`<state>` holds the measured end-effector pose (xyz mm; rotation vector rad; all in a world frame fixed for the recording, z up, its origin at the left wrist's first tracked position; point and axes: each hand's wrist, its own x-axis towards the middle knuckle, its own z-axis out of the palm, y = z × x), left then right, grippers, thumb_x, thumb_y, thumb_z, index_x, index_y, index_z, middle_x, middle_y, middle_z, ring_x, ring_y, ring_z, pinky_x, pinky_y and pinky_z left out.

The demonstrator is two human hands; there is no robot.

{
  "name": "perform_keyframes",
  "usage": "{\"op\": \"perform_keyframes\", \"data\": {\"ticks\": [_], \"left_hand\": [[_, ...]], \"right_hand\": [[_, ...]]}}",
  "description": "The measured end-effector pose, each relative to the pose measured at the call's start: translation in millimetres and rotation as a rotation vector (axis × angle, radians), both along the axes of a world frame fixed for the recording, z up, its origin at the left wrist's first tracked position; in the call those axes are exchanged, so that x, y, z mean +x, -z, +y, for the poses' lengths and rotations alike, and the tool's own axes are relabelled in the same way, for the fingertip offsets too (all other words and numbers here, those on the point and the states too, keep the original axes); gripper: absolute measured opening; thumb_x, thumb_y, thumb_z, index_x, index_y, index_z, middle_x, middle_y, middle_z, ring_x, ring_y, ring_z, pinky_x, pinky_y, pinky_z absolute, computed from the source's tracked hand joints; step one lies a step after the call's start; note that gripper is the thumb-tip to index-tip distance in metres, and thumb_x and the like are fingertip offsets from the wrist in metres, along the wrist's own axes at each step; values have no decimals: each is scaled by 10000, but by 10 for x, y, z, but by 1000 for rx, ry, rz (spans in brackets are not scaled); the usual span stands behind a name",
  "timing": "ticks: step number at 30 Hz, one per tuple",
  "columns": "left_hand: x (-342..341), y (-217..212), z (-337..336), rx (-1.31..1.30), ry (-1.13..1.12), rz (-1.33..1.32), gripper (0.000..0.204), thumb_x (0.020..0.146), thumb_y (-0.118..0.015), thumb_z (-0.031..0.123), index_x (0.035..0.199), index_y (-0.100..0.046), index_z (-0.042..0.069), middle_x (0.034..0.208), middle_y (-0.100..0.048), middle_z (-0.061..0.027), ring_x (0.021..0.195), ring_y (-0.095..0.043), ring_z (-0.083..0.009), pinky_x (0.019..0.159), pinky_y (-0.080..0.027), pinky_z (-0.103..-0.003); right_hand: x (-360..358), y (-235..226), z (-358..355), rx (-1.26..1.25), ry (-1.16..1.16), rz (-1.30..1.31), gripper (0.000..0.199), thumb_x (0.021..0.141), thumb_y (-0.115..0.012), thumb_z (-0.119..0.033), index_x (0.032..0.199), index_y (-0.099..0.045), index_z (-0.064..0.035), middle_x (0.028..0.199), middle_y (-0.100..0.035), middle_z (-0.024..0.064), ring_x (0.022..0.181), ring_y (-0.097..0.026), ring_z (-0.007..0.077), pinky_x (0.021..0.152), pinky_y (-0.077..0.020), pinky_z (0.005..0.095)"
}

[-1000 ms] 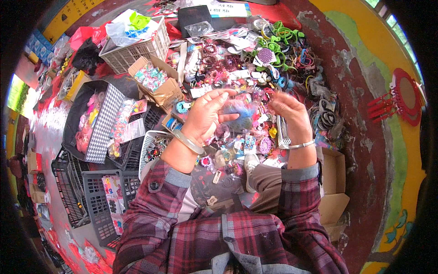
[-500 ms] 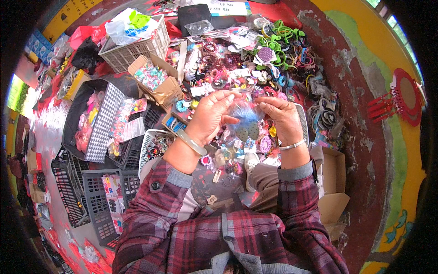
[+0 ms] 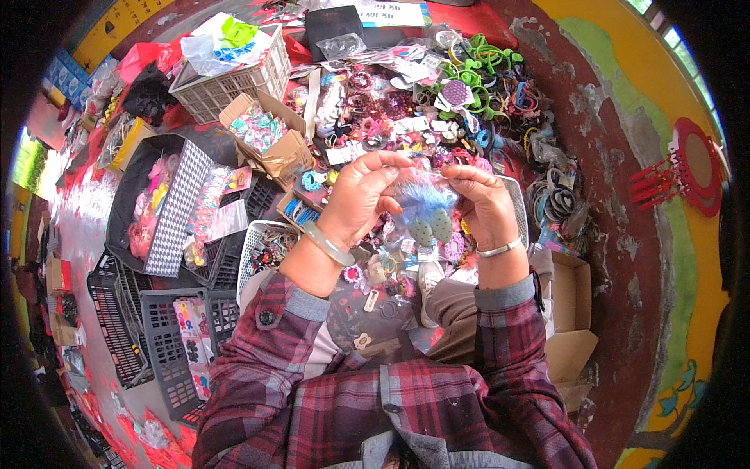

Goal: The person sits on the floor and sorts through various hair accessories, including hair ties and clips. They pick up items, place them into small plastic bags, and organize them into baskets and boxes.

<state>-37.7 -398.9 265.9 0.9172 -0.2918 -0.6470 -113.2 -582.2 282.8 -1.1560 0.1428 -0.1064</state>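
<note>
My left hand (image 3: 361,197) and my right hand (image 3: 484,202) are raised together over a heap of small hair accessories. Between them they hold a clear plastic packet (image 3: 424,209) with blue fluffy trim and two pale oval clips inside. Each hand pinches an upper corner of the packet. A pale bangle (image 3: 326,245) circles my left wrist and a thin silver bracelet (image 3: 500,250) my right. Plaid shirt sleeves cover both forearms.
Colourful hair ties, clips and green hoops (image 3: 476,70) lie piled ahead. A cardboard box (image 3: 273,141) and a white plastic basket (image 3: 226,82) stand at the upper left, black crates (image 3: 160,328) at the left. An open carton (image 3: 574,313) sits at the right beside a painted wall.
Both hands have drawn closer together and nearer to me, bringing the blue fluffy packet up between them. The right hand moved left from the pile.
</note>
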Motion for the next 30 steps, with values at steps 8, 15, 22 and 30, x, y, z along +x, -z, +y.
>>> {"op": "perform_keyframes", "data": {"ticks": [8, 15, 22, 30], "left_hand": [[-56, -139, 30, -28, -16, -30, 106, 869, -480, 88, 910, -553, 23, 841, -581, -35, 673, -553, -82, 479, -475, -187], [-20, 7, -17, 130, -86, -263, 99, 854, -538, 87, 936, -529, 32, 780, -593, -47, 513, -525, -69, 452, -452, -187], [-163, -11, -101, 292, -123, -485, 149, 857, -544, 93, 993, -508, 43, 776, -631, -49, 483, -504, -50, 436, -413, -178], [-157, 97, -136, 396, -108, -531, 68, 853, -553, 91, 881, -572, 33, 723, -611, -14, 581, -513, -35, 509, -412, -199]], "right_hand": [[12, 22, -48, 14, -72, -42, 155, 817, -468, -18, 853, -615, 17, 875, -619, 84, 833, -576, 149, 748, -447, 249], [4, -1, -150, -179, -1, -88, 181, 822, -448, -23, 884, -613, 18, 904, -623, 84, 840, -578, 150, 761, -439, 251], [50, 25, -60, -491, -36, -75, 203, 788, -643, -102, 953, -619, 14, 861, -627, 36, 784, -570, 96, 697, -465, 230], [42, 73, 51, -1033, 55, -188, 131, 712, -690, -107, 799, -665, -13, 711, -623, 86, 663, -595, 161, 604, -457, 267]]}}
